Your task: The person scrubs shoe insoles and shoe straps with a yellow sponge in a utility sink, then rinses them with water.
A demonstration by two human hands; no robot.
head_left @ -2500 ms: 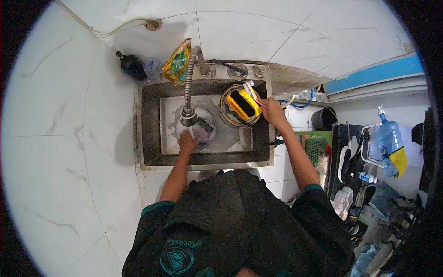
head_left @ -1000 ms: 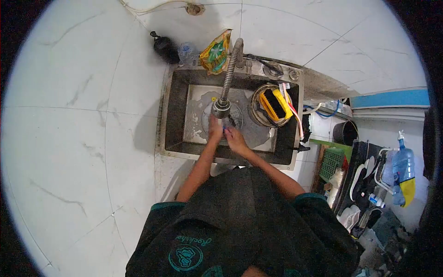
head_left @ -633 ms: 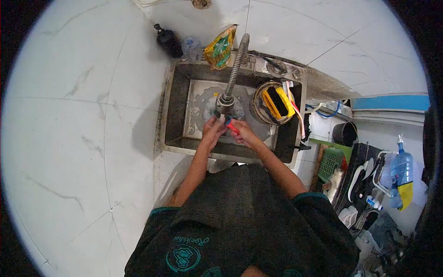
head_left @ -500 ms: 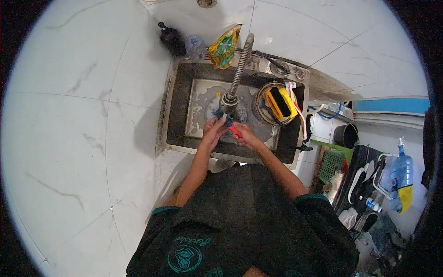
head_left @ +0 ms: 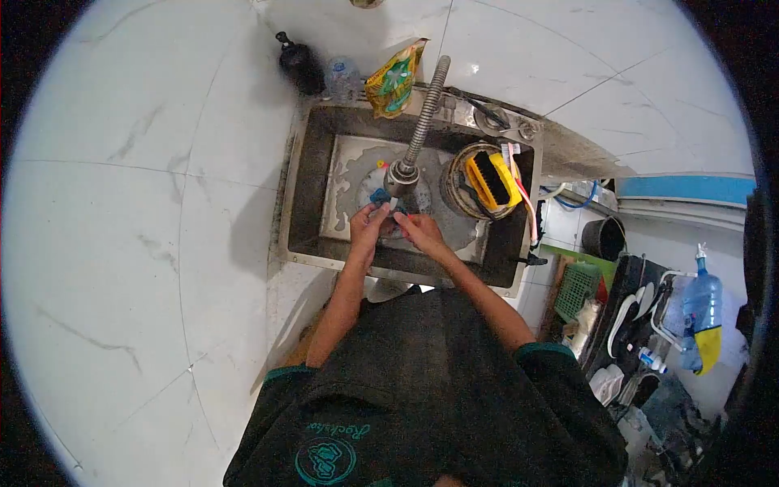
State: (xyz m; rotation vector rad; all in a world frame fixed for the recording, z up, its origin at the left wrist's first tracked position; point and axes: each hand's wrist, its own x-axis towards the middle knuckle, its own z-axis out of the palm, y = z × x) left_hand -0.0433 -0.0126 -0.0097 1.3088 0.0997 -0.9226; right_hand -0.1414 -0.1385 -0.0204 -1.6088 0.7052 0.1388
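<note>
Under the faucet (head_left: 403,174), both my hands meet over the metal sink (head_left: 341,203). My left hand (head_left: 367,230) has its fingers closed at a small item with blue parts (head_left: 379,196). Close against it, my right hand (head_left: 422,231) is closed around a red item (head_left: 411,217), mostly hidden by the fingers. The water stream (head_left: 394,203) falls at the fingertips. A yellow brush with black bristles (head_left: 493,180) rests on a round container (head_left: 456,188) at the sink's right side.
Behind the sink stand a black bag (head_left: 301,66), a clear plastic bottle (head_left: 342,79) and a yellow-green packet (head_left: 394,81). To the right are a black bucket (head_left: 604,238), a green basket (head_left: 578,290) and a blue bottle (head_left: 702,304).
My right hand has shifted left, closer to my left hand, and covers more of the red item. The blue parts show more clearly beside my left fingers. The view has shifted slightly.
</note>
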